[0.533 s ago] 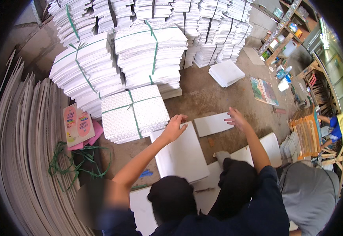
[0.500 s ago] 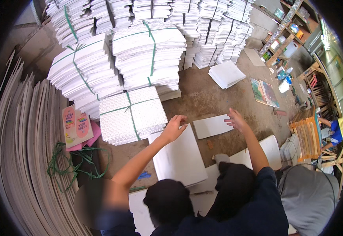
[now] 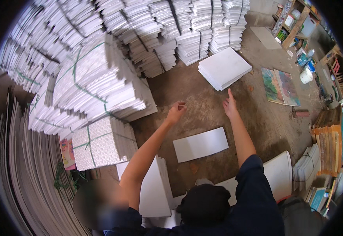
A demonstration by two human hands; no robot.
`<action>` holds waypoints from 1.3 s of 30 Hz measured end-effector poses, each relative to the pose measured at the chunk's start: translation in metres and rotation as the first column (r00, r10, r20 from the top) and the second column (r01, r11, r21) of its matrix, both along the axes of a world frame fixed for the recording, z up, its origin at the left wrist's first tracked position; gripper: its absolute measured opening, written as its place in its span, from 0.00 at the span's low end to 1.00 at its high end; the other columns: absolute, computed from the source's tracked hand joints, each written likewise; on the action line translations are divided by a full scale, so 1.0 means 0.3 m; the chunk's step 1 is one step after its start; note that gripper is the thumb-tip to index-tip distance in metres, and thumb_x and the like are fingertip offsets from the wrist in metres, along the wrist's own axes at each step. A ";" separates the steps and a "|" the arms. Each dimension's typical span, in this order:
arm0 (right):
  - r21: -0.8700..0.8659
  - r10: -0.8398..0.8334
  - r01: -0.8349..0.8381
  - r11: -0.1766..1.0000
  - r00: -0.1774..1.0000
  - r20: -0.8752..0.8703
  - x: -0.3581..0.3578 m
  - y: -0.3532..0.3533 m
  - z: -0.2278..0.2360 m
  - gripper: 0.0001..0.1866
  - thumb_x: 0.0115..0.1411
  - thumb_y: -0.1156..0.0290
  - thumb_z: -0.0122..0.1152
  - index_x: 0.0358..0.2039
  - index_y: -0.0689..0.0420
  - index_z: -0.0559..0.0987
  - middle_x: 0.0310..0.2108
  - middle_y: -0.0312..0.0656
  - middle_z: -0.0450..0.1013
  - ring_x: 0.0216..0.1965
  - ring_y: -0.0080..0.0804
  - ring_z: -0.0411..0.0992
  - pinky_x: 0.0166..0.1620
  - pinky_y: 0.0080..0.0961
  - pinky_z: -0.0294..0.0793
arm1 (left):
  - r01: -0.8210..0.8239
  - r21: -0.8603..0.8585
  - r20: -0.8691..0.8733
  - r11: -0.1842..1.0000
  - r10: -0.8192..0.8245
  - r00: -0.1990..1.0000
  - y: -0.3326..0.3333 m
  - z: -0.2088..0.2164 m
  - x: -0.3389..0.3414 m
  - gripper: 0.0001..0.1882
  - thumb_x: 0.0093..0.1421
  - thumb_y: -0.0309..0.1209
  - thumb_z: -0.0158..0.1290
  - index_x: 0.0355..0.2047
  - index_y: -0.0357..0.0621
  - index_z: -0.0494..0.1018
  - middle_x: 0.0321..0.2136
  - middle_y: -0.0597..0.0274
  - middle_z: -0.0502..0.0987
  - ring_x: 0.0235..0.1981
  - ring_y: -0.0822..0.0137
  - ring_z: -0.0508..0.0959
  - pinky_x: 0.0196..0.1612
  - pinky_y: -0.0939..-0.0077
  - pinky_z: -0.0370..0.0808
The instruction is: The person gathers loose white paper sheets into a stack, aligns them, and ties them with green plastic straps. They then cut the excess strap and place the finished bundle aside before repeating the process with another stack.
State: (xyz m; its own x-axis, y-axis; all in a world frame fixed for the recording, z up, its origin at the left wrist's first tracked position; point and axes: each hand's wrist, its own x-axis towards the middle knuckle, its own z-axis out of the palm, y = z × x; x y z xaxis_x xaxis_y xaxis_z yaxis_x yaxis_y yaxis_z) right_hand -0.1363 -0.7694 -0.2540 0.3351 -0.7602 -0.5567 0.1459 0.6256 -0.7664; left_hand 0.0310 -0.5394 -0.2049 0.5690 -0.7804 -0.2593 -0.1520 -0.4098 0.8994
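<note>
Both my arms stretch forward over the floor, and neither hand holds anything. My left hand (image 3: pixel 176 113) hangs in the air with its fingers loosely bent and apart. My right hand (image 3: pixel 230 105) is open, fingers pointing away from me, just short of the near edge of a small stack of white sheets (image 3: pixel 225 67). Below and between my forearms, a narrow white board (image 3: pixel 201 144) lies flat on the floor. A taller stack of white sheets (image 3: pixel 153 192) stands beside my knee, partly covered by my left forearm.
Green-tied white bundles (image 3: pixel 100 143) and high piles of white sheets (image 3: pixel 171 23) line the left and back. Upright boards (image 3: pixel 29 169) lean at far left. Painted panels (image 3: pixel 281 87), a white bucket (image 3: pixel 306 76) and wooden frames (image 3: pixel 329 145) sit to the right.
My view has shifted toward the right and forward. Both hands have moved farther out, away from the near stack and toward the small stack on the floor. Nothing has been picked up.
</note>
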 end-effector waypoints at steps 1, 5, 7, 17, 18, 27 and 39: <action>0.020 -0.072 0.073 0.997 0.996 -0.045 0.029 -0.055 -0.045 0.48 0.42 0.46 0.64 0.55 0.63 0.55 0.58 0.50 0.48 0.55 0.45 0.54 0.57 0.34 0.52 | -0.039 0.024 -0.028 0.999 0.039 0.999 -0.042 -0.028 -0.008 0.21 0.54 0.37 0.49 0.46 0.40 0.65 0.39 0.54 0.73 0.40 0.63 0.73 0.42 0.72 0.69; 0.029 -0.072 0.070 0.997 0.994 0.086 0.166 -0.188 -0.122 0.41 0.40 0.51 0.67 0.49 0.61 0.61 0.55 0.47 0.53 0.54 0.44 0.54 0.55 0.35 0.55 | -0.102 0.099 -0.092 0.990 0.111 0.989 -0.116 -0.161 -0.025 0.21 0.55 0.38 0.48 0.48 0.44 0.64 0.37 0.61 0.73 0.37 0.71 0.72 0.37 0.78 0.68; 0.031 -0.080 0.077 0.997 0.990 0.112 0.187 -0.247 -0.154 0.42 0.39 0.53 0.69 0.49 0.60 0.60 0.53 0.46 0.54 0.53 0.44 0.55 0.53 0.38 0.57 | -0.075 0.136 -0.124 0.988 0.092 0.988 -0.143 -0.190 -0.054 0.20 0.56 0.37 0.47 0.47 0.42 0.64 0.38 0.57 0.73 0.40 0.67 0.72 0.40 0.75 0.68; 0.248 -0.098 0.086 0.965 0.995 0.036 0.264 -0.313 -0.133 0.48 0.35 0.56 0.71 0.53 0.56 0.53 0.52 0.46 0.56 0.52 0.43 0.57 0.51 0.46 0.56 | -0.032 0.176 -0.180 0.984 0.064 0.982 -0.185 -0.232 -0.086 0.21 0.58 0.40 0.45 0.48 0.43 0.64 0.41 0.61 0.72 0.42 0.68 0.71 0.42 0.73 0.67; 0.269 -0.101 0.082 0.960 0.993 0.059 0.260 -0.312 -0.123 0.44 0.35 0.56 0.70 0.51 0.55 0.57 0.52 0.43 0.57 0.50 0.41 0.58 0.50 0.45 0.57 | -0.032 0.186 -0.182 0.982 0.066 0.981 -0.183 -0.230 -0.085 0.21 0.58 0.40 0.45 0.48 0.43 0.64 0.41 0.61 0.72 0.42 0.68 0.70 0.42 0.73 0.67; 0.145 -0.118 0.093 0.985 0.977 0.176 0.178 -0.269 -0.042 0.44 0.36 0.59 0.69 0.53 0.53 0.56 0.52 0.43 0.56 0.53 0.41 0.56 0.50 0.45 0.56 | -0.061 0.161 -0.223 0.985 0.096 0.970 -0.191 -0.171 -0.098 0.21 0.58 0.41 0.44 0.49 0.43 0.63 0.38 0.62 0.71 0.40 0.69 0.70 0.42 0.74 0.67; 0.229 0.280 -0.323 0.918 0.939 0.201 -0.293 0.444 0.036 0.30 0.45 0.65 0.63 0.49 0.56 0.64 0.45 0.38 0.64 0.47 0.32 0.61 0.49 0.31 0.62 | -0.229 0.164 -0.374 0.960 0.275 0.886 0.061 -0.102 -0.094 0.35 0.59 0.55 0.36 0.54 0.35 0.56 0.51 0.51 0.62 0.51 0.61 0.63 0.53 0.70 0.58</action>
